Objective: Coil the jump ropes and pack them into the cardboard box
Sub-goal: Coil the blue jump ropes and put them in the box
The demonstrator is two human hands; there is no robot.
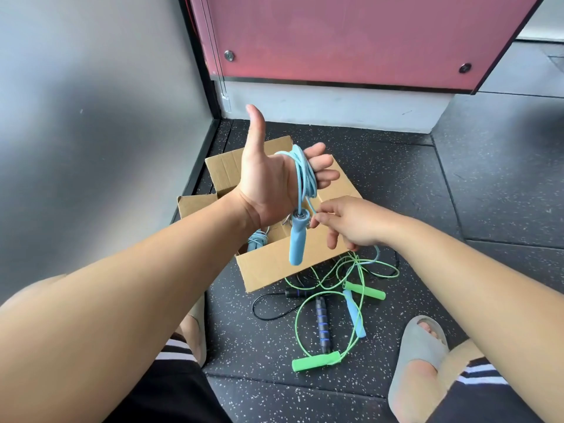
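Note:
My left hand (274, 178) is raised over the cardboard box (274, 264), palm toward me and thumb up. A light blue jump rope (303, 175) is wound in several loops round its fingers, which curl over the coil. One blue handle (296, 242) hangs down from the coil. My right hand (351, 222) pinches the blue cord just right of that handle. The rope's other blue handle (354, 312) lies on the floor. Another coiled blue rope (258, 241) lies inside the box.
On the speckled black floor in front of the box lie a green rope with two green handles (317, 361) and a black rope with blue-ringed handles (323, 325), tangled together. My feet in grey slippers (418, 352) flank them. A grey wall stands left, a red panel behind.

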